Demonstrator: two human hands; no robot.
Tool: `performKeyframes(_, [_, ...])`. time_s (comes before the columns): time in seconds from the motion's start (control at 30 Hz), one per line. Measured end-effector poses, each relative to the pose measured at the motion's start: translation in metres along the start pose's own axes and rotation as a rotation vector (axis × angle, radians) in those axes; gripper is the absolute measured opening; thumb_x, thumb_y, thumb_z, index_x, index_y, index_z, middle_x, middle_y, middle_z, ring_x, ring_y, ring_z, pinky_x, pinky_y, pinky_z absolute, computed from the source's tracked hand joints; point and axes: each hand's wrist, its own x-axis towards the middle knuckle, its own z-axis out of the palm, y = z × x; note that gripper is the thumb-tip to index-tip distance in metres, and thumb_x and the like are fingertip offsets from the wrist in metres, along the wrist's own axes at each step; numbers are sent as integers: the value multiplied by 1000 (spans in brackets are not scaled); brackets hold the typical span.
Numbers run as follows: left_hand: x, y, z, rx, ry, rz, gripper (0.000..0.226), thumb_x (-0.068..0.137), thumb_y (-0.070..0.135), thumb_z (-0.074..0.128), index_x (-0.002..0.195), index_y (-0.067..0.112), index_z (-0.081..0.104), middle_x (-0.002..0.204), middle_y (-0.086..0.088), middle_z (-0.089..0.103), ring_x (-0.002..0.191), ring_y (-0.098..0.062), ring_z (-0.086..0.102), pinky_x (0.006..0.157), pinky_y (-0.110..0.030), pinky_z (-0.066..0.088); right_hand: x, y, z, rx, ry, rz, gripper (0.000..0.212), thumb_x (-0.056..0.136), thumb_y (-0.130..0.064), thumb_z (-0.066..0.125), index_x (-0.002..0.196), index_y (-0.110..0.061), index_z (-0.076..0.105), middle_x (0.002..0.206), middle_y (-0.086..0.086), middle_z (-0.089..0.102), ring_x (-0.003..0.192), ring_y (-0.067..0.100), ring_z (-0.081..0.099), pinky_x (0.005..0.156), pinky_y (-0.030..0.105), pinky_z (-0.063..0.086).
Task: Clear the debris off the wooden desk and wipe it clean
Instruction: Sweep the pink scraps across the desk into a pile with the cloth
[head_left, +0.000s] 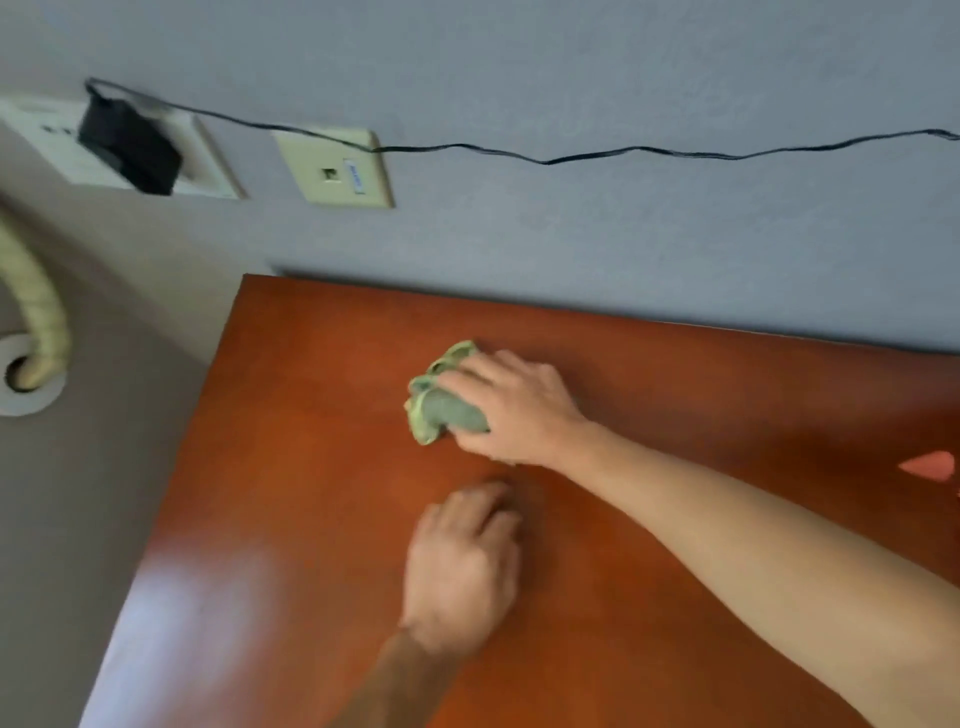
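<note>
A reddish-brown wooden desk fills the lower part of the view, its back edge against a grey wall. My right hand grips a crumpled green cloth and presses it on the desk near the back left. My left hand rests on the desk just in front of it, fingers curled under and holding nothing that I can see. A small orange scrap lies at the right edge of the view.
A black cord runs along the wall from a black adapter plugged into a socket. A beige wall plate is beside it. A wrapped beige pipe enters the wall at the left. The desk's left edge drops off to grey floor.
</note>
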Motion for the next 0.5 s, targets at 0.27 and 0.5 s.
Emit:
performKeyframes(0.27, [-31, -110, -60, 377, -40, -374, 72, 87, 46, 52, 156, 27, 46, 166, -5, 37, 155, -32, 29, 124, -64, 16, 84, -75, 12, 20, 44, 466, 51, 77, -49, 69, 122, -26, 63, 118, 6, 62, 106, 35, 60, 75, 38, 52])
performKeyframes(0.5, [-37, -115, -59, 280, 176, -460, 55, 84, 29, 48, 131, 8, 67, 145, -17, 56, 141, -36, 48, 120, -58, 33, 90, -103, 21, 86, -16, -38, 59, 80, -55, 67, 136, -37, 58, 135, -8, 61, 112, 27, 61, 82, 37, 55])
